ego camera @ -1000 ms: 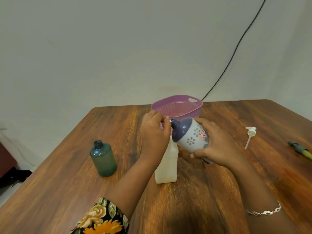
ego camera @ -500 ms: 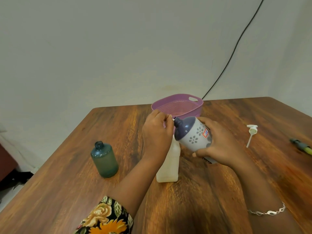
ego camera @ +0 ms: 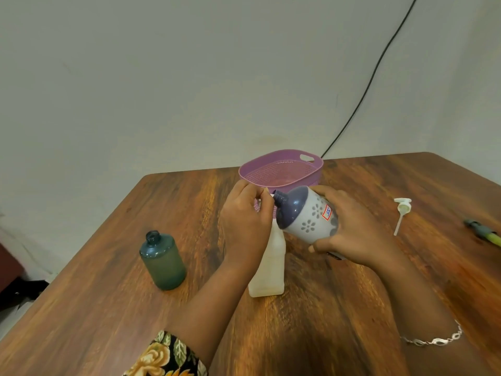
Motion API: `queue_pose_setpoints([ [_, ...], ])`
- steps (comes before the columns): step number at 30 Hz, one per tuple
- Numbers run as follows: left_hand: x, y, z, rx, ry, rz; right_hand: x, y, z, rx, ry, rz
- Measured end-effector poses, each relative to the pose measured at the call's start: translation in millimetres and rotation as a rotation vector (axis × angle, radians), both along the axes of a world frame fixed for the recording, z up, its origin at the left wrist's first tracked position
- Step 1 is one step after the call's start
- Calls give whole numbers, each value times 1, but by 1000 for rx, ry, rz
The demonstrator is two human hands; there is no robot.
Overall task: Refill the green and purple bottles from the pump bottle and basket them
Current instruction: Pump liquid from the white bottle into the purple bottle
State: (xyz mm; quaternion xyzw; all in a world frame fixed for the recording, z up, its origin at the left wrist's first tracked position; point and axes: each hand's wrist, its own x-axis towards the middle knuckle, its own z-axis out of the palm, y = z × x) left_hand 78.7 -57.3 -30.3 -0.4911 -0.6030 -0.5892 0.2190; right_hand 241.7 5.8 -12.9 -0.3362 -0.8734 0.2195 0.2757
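Pump-bottle [ego camera: 267, 267] neck, seemingly behind left grip [ego camera: 245, 221]

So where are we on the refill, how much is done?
Done: the pump head is off and lies on the table. In hand: the right hand holds the purple bottle tilted, its neck at the top of the white pump bottle, which the left hand grips; no flow is visible. Left: the green bottle stands uncapped, fill unclear. Nothing shows in the basket, so basketing is not yet done.

Plain off-white wall [ego camera: 189, 77] with faint stains, black cable [ego camera: 371, 80] running diagonally down it to the table's far edge, dark wood-grain table [ego camera: 339, 329], dark clutter [ego camera: 16, 294] low left, soft even light
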Motion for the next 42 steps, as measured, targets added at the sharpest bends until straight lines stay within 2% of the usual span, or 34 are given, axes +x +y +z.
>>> queue_pose_setpoints([
  [6,2,-2,-17,-12,-95,-42,-3,1,-9,-17,-49,3],
  [14,0,0,-2,-18,-35,14,-2,0,0,-4,-8,5],
  [22,1,-4,-14,-1,-69,-87,-3,0,-10,0,-51,-1],
  [27,2,-1,1,-47,-100,-44,-3,1,-2,1,-25,-8],
  [36,5,-2,-18,46,-133,-88,-1,-3,-3,60,-112,-22],
  [42,2,-4,-2,-17,-92,-47,-2,0,0,21,-49,-4],
])
